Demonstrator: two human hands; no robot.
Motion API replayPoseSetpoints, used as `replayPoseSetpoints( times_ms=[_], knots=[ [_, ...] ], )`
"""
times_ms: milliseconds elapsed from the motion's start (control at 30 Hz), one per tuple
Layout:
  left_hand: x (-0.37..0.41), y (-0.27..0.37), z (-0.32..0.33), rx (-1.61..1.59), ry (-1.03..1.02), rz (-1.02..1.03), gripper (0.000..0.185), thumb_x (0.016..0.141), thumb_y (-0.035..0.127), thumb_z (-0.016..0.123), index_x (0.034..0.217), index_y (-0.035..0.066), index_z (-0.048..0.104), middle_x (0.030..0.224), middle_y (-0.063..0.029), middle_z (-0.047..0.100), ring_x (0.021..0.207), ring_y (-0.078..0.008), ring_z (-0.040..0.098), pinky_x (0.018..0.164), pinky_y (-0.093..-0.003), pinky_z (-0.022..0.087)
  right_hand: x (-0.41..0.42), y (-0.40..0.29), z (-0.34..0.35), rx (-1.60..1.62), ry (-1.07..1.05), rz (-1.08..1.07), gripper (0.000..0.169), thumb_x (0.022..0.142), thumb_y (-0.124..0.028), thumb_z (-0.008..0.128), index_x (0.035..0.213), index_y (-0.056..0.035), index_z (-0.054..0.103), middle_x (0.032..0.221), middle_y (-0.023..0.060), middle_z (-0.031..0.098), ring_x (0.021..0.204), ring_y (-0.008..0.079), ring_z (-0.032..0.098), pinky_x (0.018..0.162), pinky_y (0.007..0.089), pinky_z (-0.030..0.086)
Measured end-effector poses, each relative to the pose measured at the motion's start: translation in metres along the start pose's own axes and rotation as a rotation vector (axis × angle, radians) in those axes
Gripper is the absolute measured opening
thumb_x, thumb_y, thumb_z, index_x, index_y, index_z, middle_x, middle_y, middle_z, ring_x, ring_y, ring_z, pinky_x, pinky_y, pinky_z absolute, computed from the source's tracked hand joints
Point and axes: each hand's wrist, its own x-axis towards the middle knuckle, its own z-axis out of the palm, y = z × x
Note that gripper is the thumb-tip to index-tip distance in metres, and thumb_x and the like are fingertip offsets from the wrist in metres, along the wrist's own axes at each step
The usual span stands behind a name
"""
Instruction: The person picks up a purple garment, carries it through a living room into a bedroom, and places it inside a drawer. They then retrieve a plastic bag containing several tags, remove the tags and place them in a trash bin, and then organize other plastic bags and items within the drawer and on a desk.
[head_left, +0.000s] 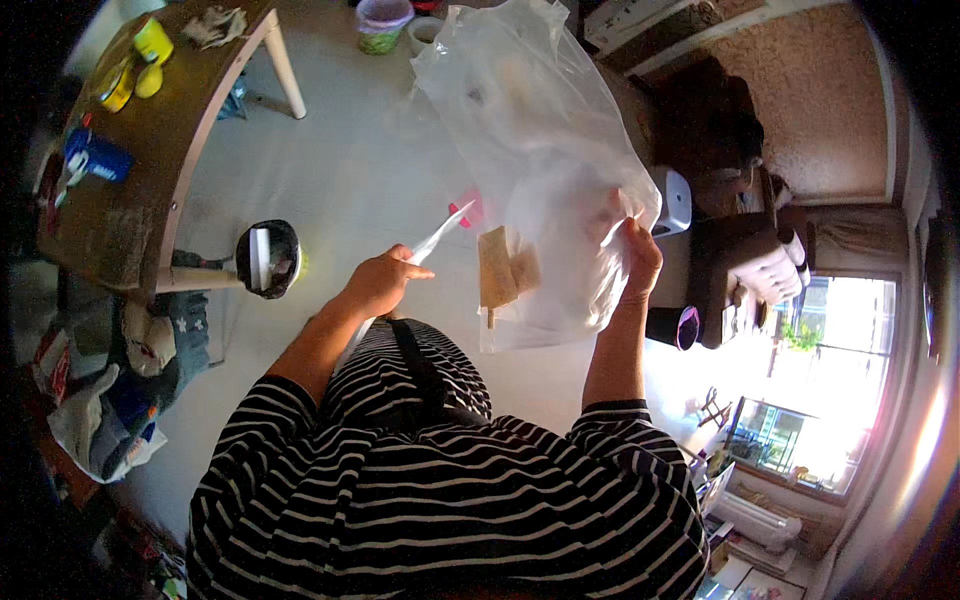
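Note:
A large translucent plastic bag hangs spread out in front of me. My right hand grips its right edge, where the film bunches up. My left hand is closed on a narrow white strip, with the index finger pointing out to the right. The strip runs up past the hand and down beside my striped shirt; its material is unclear. Near the bag's lower left, a flat brown piece shows, partly behind the film. A pink object lies beyond the strip's tip, partly veiled by the bag.
To the left stands a wooden table with yellow containers and a blue item. A black-lined bin is by its leg. A dark bin, a white stool-like object and a sofa are to the right.

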Motion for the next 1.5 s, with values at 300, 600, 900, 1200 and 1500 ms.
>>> replayPoseSetpoints(
  times_ms=[300,600,900,1200,1500],
  knots=[
    [0.145,-0.008,0.037,-1.125,-0.261,-0.285,0.065,0.078,0.055,0.037,0.12,0.005,0.042,0.118,-0.013,0.045,0.11,-0.0235,0.041,0.094,-0.0356,0.029,0.065,0.0,-0.004,0.463,-0.09,-0.018,0.033,0.084,-0.018,0.048,0.108,0.004,0.05,0.1,0.0159,0.058,0.087,0.0247,0.058,0.08,0.0358,0.047],
    [0.247,0.001,-0.124,-1.415,-0.223,-0.205,0.033,0.082,0.031,0.053,0.106,0.008,0.056,0.108,-0.0063,0.05,0.1,-0.0183,0.045,0.089,-0.0342,0.034,0.145,0.006,-0.045,0.208,0.533,0.114,0.03,0.081,-0.024,0.053,0.102,-0.0018,0.055,0.093,0.011,0.06,0.076,0.0228,0.059,0.07,0.031,0.048],
    [0.304,-0.05,-0.169,-1.541,-0.362,-0.497,0.026,0.084,0.029,0.053,0.097,0.007,0.059,0.086,-0.0006,0.056,0.08,-0.0127,0.053,0.073,-0.0276,0.043,0.164,0.032,-0.061,-0.023,0.495,0.308,0.067,0.082,-0.06,0.035,0.106,-0.0011,0.055,0.091,0.0092,0.061,0.079,0.0187,0.056,0.074,0.0321,0.043],
    [0.33,-0.049,-0.176,-1.676,-0.533,-0.555,0.024,0.084,0.03,0.052,0.093,0.008,0.059,0.08,-0.0012,0.059,0.071,-0.0135,0.057,0.069,-0.0277,0.048,0.166,0.071,-0.038,0.752,0.338,-0.051,0.068,0.084,-0.054,0.036,0.124,0.0011,0.036,0.125,0.0137,0.043,0.116,0.0285,0.039,0.098,0.0415,0.025],
    [0.325,-0.002,-0.184,-1.274,-0.245,-0.577,0.028,0.083,0.034,0.054,0.097,0.011,0.059,0.088,-0.0014,0.059,0.081,-0.0131,0.056,0.074,-0.028,0.044,0.158,0.118,-0.026,0.863,0.34,-0.14,0.043,0.086,-0.04,0.043,0.113,-0.0061,0.047,0.111,0.0089,0.052,0.099,0.0226,0.049,0.089,0.0409,0.036]
  ],
)
